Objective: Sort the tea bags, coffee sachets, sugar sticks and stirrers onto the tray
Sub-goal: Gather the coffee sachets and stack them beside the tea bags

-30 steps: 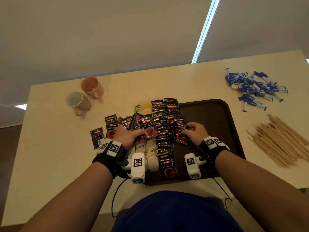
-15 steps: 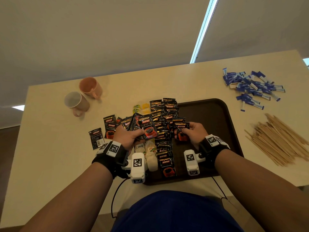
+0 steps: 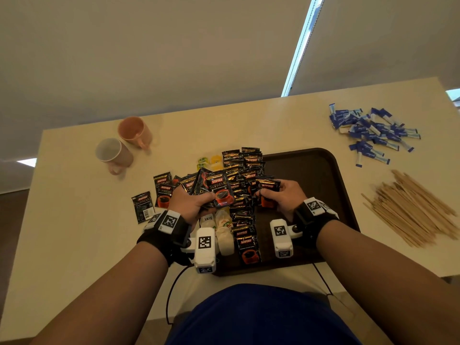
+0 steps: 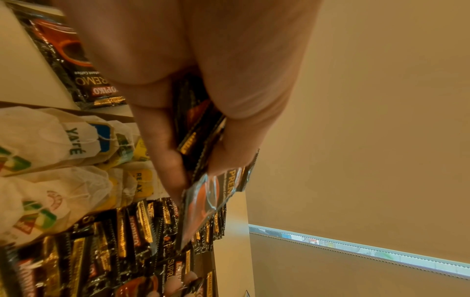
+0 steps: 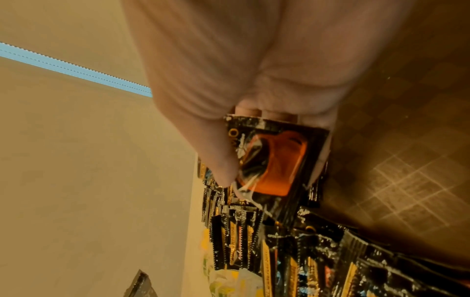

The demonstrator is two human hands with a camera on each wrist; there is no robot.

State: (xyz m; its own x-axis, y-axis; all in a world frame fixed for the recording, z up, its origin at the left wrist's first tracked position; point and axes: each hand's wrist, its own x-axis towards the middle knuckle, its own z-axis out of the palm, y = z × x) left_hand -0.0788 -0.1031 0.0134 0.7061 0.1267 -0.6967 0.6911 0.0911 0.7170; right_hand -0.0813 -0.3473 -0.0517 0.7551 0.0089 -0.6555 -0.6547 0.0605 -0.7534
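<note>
a fan of coffee sachets [image 3: 214, 190] is grasped by the left hand [image 3: 191, 205], thumb on top and fingers curled beneath, held above the left edge of the tray [image 3: 331, 175]; the same bundle is seen pinched in the left wrist view [image 4: 201, 140]. a single sachet [image 3: 267, 192] is pinched in the grip of the right hand [image 3: 283, 195] by its lower part, thumb on the printed face and fingers behind, as shown in the right wrist view [image 5: 272, 160]. it is held over the tray, just beside the overlapping column of sachets [image 3: 242, 185] laid along the tray's left side, with its long axis running toward the far edge of the tabletop [image 3: 74, 245] and its brand end farthest from the body.

the sachets are judged to be light, thin and glossy, so slipping within a fanned bundle is likely; a flat pinch across the face near one short end is judged best, the crimped seams giving some purchase. tea bags [image 3: 224, 235] lie near the tray's near left corner and are judged soft and easily crushed. a few sachets [image 3: 143, 206] lie on the tabletop left of the tray. sugar sticks [image 3: 371, 133] are heaped toward the far right corner and stirrers [image 3: 418, 207] along the right edge, their long axes running diagonally; none of these are yet on the tray.
</note>
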